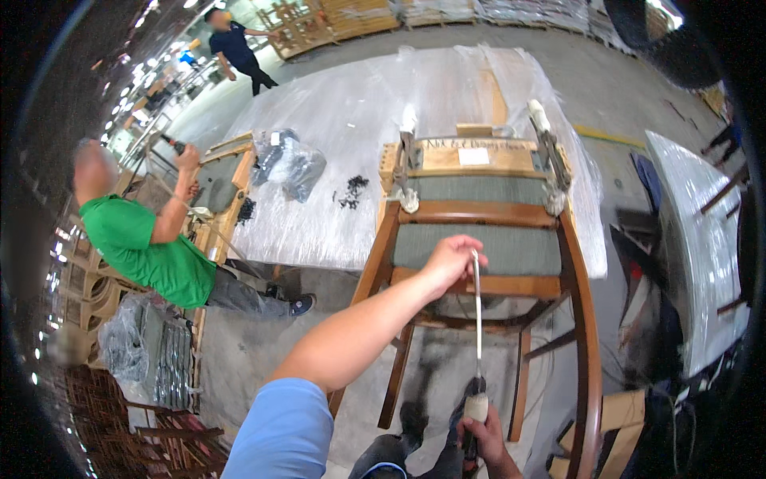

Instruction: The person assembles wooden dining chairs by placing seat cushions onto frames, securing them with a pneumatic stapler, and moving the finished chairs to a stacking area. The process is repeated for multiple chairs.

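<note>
Head view: wooden chair is filling 1 to 5 o'clock. Long-shafted driver is lying between 4 and 5, axis running 6–12, tip pointing 12. Left grip is hovering at the tip; can't tell if pinching. Right grip is wrapping the handle. Probably wants steadying at the tip, then driving square.

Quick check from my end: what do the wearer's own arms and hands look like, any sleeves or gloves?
The left arm wears a plain light-blue sleeve ending near the elbow, leaving the forearm bare. The left hand and right hand are ungloved. No watch shows on the left wrist. The right sleeve is out of view.
</note>
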`<state>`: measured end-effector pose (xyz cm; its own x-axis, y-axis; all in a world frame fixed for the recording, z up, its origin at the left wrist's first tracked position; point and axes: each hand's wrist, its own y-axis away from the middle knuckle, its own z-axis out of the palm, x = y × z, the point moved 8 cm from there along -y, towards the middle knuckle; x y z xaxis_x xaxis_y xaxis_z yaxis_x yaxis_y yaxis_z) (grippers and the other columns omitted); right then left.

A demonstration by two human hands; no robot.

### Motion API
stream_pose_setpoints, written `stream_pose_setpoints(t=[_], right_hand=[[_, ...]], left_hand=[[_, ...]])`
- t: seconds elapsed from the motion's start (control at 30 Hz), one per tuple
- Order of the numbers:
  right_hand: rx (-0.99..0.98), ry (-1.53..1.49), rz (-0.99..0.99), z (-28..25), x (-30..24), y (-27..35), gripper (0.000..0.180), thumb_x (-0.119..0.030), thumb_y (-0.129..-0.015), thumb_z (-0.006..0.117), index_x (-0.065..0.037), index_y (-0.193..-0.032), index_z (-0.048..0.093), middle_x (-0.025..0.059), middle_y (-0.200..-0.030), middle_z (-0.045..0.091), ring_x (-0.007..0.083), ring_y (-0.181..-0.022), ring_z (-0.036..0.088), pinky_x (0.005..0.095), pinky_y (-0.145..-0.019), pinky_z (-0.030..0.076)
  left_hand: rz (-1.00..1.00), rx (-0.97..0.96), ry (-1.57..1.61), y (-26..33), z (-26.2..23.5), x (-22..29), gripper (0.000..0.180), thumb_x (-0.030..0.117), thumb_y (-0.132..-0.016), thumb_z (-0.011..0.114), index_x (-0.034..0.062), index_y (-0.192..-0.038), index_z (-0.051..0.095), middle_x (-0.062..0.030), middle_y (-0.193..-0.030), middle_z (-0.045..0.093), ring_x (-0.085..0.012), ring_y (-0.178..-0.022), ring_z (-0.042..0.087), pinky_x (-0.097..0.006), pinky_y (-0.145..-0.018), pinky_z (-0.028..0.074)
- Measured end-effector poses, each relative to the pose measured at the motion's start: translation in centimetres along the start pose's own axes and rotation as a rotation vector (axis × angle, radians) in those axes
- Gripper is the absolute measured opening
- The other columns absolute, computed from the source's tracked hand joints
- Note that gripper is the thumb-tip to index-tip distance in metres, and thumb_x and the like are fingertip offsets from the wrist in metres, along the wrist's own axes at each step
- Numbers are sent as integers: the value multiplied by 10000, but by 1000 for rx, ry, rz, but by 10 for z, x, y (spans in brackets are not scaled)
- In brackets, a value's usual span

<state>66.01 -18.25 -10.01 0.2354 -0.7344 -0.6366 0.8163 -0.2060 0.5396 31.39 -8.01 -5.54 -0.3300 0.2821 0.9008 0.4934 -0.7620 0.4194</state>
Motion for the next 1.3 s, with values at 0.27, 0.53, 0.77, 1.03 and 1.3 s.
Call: stream_pose_setpoints(t=[0.27,0.53,0.77,1.03,1.3], right_hand=[[-25,23,-51,41,6,-11,326,-150,-952,634,-61,-1211,457,83,-762,614,176,-561,601,315,-529,519],[-142,-87,38,33,6,-27,279,-173,-960,617,-41,-1148,460,87,-770,604,159,-588,595,305,-544,509],[-206,-85,87,26,5,-29,273,-192,-949,619,-32,-1122,481,83,-759,596,151,-595,590,297,-551,508],[-293,-239,131,26,9,-27,315,-243,-935,626,-30,-1132,502,78,-758,594,150,-600,596,293,-551,517],[-200,-187,48,29,23,-30,332,-280,-940,633,-36,-1120,499,74,-753,588,154,-578,594,290,-556,511]], left_hand=[[-19,-8,178,0,-7,3,183,114,-1002,531,99,-1164,615,-104,-1041,753,-67,-654,530,-231,-574,396],[-30,83,241,8,-14,-1,243,57,-994,468,46,-1228,532,-136,-1019,731,-44,-552,382,-201,-460,285],[-11,140,177,7,-18,4,233,89,-1001,491,69,-1226,546,-117,-1023,723,-37,-527,335,-199,-460,255],[0,145,119,8,-16,6,231,96,-1018,482,60,-1239,539,-122,-1040,713,-38,-546,326,-207,-478,263],[35,124,108,7,-9,-3,253,77,-1026,491,21,-1273,487,-152,-1026,691,-60,-596,382,-221,-503,316]])
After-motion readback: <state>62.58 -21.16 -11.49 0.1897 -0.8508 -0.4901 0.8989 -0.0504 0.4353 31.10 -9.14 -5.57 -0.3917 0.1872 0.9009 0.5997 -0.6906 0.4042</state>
